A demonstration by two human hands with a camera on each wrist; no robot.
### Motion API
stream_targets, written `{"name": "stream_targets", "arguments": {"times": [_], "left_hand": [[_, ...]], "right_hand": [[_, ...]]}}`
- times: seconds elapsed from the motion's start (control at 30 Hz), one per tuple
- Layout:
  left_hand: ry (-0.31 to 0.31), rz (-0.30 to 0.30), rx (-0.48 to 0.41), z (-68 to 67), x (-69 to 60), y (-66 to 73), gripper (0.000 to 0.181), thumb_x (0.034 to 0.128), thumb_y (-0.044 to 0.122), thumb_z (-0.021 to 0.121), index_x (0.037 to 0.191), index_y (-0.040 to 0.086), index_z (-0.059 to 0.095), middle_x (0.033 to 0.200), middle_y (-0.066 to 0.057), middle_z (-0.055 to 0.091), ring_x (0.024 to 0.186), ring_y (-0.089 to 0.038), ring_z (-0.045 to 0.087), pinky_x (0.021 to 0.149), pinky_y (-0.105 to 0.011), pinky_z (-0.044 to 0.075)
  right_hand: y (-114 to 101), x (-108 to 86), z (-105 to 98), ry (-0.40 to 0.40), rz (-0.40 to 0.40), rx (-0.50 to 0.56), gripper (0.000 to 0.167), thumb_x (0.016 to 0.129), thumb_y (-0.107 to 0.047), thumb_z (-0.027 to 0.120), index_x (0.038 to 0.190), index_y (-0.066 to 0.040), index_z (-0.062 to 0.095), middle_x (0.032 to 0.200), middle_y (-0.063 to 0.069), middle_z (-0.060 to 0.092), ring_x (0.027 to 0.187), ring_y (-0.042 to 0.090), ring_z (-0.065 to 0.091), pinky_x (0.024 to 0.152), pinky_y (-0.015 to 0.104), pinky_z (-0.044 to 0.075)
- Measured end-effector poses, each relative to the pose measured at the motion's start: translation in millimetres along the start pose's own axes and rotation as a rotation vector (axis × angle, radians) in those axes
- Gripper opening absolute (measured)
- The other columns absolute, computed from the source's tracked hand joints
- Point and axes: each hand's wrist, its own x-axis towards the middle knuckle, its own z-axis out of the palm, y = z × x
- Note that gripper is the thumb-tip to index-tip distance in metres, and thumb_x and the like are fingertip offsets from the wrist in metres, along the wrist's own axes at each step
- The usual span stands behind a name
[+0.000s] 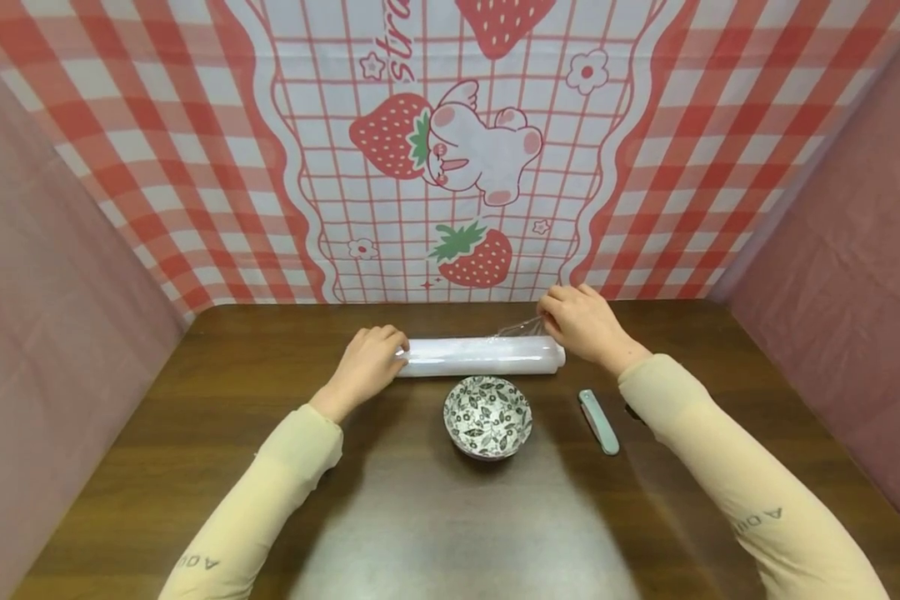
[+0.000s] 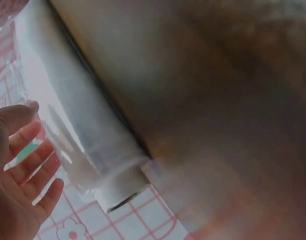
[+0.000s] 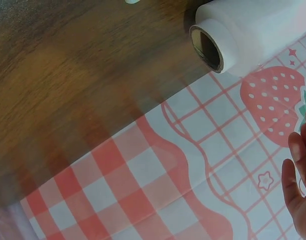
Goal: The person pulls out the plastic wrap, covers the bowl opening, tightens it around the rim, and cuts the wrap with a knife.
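Note:
A roll of clear plastic wrap (image 1: 480, 356) lies crosswise on the table, its cardboard core (image 3: 207, 49) visible in the right wrist view. My left hand (image 1: 371, 358) is at the roll's left end; in the left wrist view its fingers (image 2: 35, 170) are spread and loosely bent beside the wrap, with the thumb near its surface. Above the right end, my right hand (image 1: 588, 325) pinches the loose edge of the film, which stretches up thinly from the roll. A bowl with a black-and-white leaf pattern (image 1: 487, 418) stands upright in front of the roll.
A folded light-green knife (image 1: 598, 422) lies right of the bowl, near the right forearm. The wooden table (image 1: 195, 433) meets a strawberry-print cloth (image 1: 480, 167) at its back edge. Pink cloth walls (image 1: 832, 250) flank both sides.

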Motion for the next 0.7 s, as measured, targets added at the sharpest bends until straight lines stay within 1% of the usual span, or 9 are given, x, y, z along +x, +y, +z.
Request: {"name": "stream_targets", "arguments": {"times": [0.17,0.33,0.4,0.5,0.6,0.7], "left_hand": [[0.052,0.034,0.067,8.0,-3.7,3.3,0.018,0.0765,0.023,0.071,0.084,0.010,0.061,0.096,-0.006,0.061,0.089,-0.026,0.057,0.081,-0.040,0.043],[0.092,0.017,0.130,11.2,-4.6,7.9,0.010,0.0769,0.016,0.069,0.076,0.011,0.060,0.093,-0.007,0.061,0.084,-0.025,0.058,0.077,-0.040,0.044],[0.097,0.008,0.137,11.4,-4.6,8.6,0.008,0.0774,0.014,0.067,0.075,0.011,0.061,0.092,-0.006,0.061,0.083,-0.024,0.058,0.077,-0.039,0.044],[0.115,0.015,0.140,11.0,-3.3,8.3,0.006,0.0772,0.013,0.066,0.075,0.010,0.061,0.090,-0.006,0.062,0.081,-0.024,0.059,0.074,-0.038,0.045],[0.146,0.028,0.140,8.4,0.6,6.8,0.005,0.0762,0.011,0.064,0.075,0.009,0.060,0.081,-0.005,0.063,0.074,-0.024,0.060,0.068,-0.037,0.045],[0.174,0.034,0.130,4.2,6.9,4.2,0.006,0.0769,0.008,0.063,0.076,0.008,0.057,0.066,-0.004,0.062,0.061,-0.022,0.059,0.062,-0.036,0.044]], "right_hand": [[-1.0,-2.0,1.9,-0.011,0.019,-0.006,0.006,0.076,-0.010,0.064,0.082,-0.009,0.063,0.078,0.005,0.056,0.072,0.024,0.054,0.066,0.040,0.041],[-1.6,-2.9,3.4,0.005,0.004,0.002,0.006,0.075,-0.009,0.063,0.082,-0.009,0.063,0.077,0.005,0.055,0.070,0.024,0.055,0.064,0.039,0.040],[-1.6,-3.5,4.2,0.007,-0.001,0.001,0.006,0.075,-0.009,0.063,0.081,-0.009,0.063,0.077,0.004,0.056,0.070,0.024,0.055,0.063,0.037,0.039],[-1.2,-5.0,4.6,0.008,0.002,-0.006,0.006,0.075,-0.009,0.064,0.081,-0.009,0.063,0.078,0.005,0.056,0.072,0.024,0.055,0.064,0.036,0.039],[0.0,-6.4,4.9,0.001,0.009,-0.009,0.006,0.075,-0.009,0.064,0.081,-0.010,0.063,0.078,0.005,0.057,0.073,0.024,0.055,0.065,0.037,0.039],[0.8,-6.9,4.9,-0.007,0.014,-0.008,0.006,0.075,-0.009,0.063,0.081,-0.010,0.062,0.079,0.005,0.057,0.074,0.025,0.055,0.067,0.038,0.039]]}}
